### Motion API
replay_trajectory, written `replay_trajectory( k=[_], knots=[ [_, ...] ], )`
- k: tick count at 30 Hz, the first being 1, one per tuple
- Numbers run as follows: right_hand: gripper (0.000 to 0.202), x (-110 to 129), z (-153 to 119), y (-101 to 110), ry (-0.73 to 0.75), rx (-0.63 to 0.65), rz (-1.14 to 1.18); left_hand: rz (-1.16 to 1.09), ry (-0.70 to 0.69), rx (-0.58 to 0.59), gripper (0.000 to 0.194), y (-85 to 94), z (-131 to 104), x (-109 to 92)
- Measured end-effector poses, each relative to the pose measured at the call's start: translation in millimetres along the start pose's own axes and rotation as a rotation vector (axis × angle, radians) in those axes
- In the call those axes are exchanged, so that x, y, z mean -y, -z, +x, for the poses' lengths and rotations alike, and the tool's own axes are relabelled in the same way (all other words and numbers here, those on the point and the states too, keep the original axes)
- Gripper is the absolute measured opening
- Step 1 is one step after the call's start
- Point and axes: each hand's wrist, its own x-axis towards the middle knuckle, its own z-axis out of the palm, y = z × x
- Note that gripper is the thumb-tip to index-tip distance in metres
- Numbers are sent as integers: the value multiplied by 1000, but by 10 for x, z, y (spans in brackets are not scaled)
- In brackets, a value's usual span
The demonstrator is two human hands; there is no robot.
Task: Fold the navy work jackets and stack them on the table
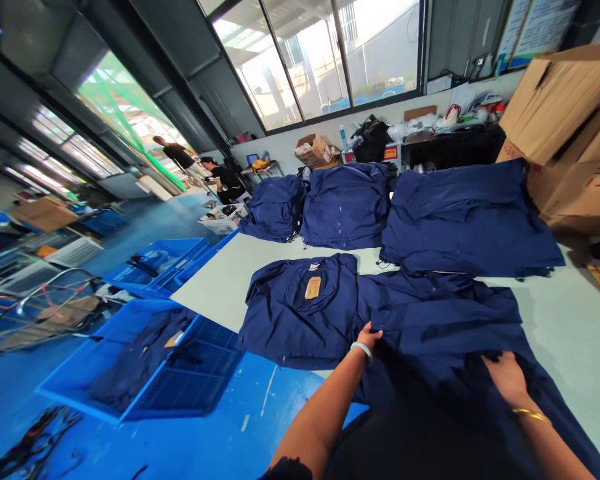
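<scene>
A navy jacket (445, 317) lies spread on the pale table in front of me, its near part hanging toward my body. My left hand (369, 337), with a pale bangle at the wrist, pinches the jacket's near left edge. On the near right side, my right hand (507, 380) is closed on the same cloth, its fingertips partly hidden in the fabric. Directly left of it rests a folded navy jacket (275, 313), with a brown paper tag (313, 287) at its neck opening.
Stacks of navy garments (347, 207) line the table's (215, 273) far side. Cardboard boxes (570, 127) stand at the right. A blue crate (115, 413) on the floor at left holds another navy garment. Two people (225, 179) are in the far background.
</scene>
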Motion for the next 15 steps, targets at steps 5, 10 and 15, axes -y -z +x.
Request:
replay_trajectory(
  k=[5,10,15],
  knots=[
    [64,-120,133,69,50,-47,-105,48,-115,18,80,-6,-4,-49],
    [56,-160,126,45,161,-87,-278,218,-134,-57,79,26,-26,-93],
    [53,-287,-73,177,328,-122,-330,535,-225,-190,103,88,-245,-202]
  ],
)
